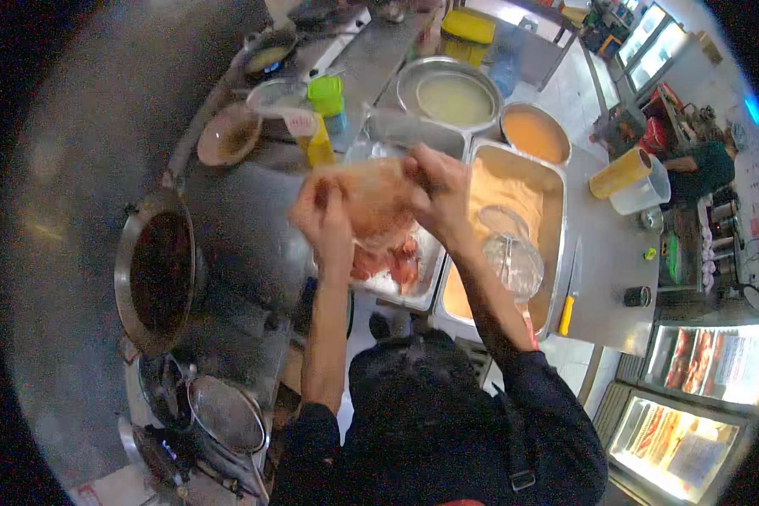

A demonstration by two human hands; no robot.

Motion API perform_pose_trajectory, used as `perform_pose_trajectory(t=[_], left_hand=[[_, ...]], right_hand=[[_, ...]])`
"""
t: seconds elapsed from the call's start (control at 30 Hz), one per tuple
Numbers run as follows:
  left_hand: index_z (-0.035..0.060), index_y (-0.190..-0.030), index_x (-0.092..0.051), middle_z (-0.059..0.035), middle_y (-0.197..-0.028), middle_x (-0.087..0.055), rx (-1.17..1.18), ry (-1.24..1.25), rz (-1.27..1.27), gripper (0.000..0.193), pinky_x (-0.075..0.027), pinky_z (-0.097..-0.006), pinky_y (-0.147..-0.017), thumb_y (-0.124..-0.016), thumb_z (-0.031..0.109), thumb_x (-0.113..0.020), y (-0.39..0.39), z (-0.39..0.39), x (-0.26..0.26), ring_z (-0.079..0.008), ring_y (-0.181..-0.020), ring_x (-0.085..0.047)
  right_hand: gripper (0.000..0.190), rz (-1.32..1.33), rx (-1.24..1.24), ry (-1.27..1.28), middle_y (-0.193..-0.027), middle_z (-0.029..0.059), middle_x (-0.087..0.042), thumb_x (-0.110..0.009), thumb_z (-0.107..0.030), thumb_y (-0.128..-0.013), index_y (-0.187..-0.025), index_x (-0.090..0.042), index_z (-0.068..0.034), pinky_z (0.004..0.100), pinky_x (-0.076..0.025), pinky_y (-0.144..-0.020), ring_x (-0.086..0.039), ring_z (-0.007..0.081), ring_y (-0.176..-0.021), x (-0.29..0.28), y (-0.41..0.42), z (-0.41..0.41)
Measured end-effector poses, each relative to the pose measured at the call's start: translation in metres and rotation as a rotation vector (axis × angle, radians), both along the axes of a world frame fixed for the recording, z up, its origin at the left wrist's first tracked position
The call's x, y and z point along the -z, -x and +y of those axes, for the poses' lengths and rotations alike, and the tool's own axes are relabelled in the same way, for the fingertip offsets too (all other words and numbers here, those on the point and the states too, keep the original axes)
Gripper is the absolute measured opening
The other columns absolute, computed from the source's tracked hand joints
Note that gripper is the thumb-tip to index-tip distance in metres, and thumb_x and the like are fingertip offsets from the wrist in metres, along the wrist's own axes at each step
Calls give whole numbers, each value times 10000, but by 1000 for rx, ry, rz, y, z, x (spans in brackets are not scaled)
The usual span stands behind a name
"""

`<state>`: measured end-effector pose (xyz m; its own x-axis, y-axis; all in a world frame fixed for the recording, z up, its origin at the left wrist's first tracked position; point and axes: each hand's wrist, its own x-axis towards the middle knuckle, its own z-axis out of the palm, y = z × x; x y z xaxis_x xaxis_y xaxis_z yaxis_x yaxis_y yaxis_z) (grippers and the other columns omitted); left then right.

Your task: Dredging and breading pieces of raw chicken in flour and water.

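Note:
My left hand (pixel 325 212) and my right hand (pixel 439 190) grip opposite sides of a pale orange, thin-looking item (pixel 379 199), blurred, perhaps a clear bag or a coated piece of food. It is held above a steel tray (pixel 427 284), where reddish pieces of raw meat (pixel 404 259) lie on a white surface. Right of that tray stands a deep steel pan (pixel 559 221) of tan flour or breading (pixel 503 180). A wire-mesh strainer basket (pixel 512 262) rests in the breading, below my right forearm.
Behind the trays stand a steel bowl of pale liquid (pixel 455 98) and a bowl of orange liquid (pixel 537 134). A yellow-handled knife (pixel 567 313) lies at right. A wok of dark liquid (pixel 162 278) sits at left. A person (pixel 705 166) stands at far right.

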<state>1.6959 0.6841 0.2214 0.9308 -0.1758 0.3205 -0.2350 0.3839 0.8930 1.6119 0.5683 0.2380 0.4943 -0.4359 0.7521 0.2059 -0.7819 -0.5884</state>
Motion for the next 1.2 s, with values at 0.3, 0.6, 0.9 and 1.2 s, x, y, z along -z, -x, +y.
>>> perform_pose_trajectory(t=[0.3,0.6,0.9,1.2], left_hand=[[38,-1010,-555,-46,-977,-569,270,9,122,192,-439,-293,-770,-861,158,-567,-22,3,47,-147,-868,-518],[36,-1216,-406,-80,-1179,-464,400,-104,63,495,-386,-372,-927,-840,316,-565,-35,-21,170,-216,-1081,-443],[84,-647,-380,-52,-617,-413,578,229,537,119,-428,-421,-815,-764,68,-388,-8,-38,73,-220,-610,-447],[18,-714,-504,-91,-654,-519,665,230,518,109,-446,-387,-823,-731,49,-401,-18,-17,39,-227,-666,-526]], right_hand=[[61,63,21,-127,-562,178,-439,-464,31,-630,-683,-473,2,326,-402,-492,-472,324,-502,8,-8,3],[81,124,-390,-126,-606,183,-445,-535,5,-661,-725,-487,18,308,-408,-541,-458,294,-531,-9,-25,27],[762,563,-189,-218,-1098,122,-555,-739,-235,-662,-1317,-367,-123,361,-457,-771,-542,226,-960,158,45,-37],[184,434,67,155,-751,32,-557,-643,-179,-561,-725,-590,-117,375,-358,-676,-492,251,-743,112,33,-12]])
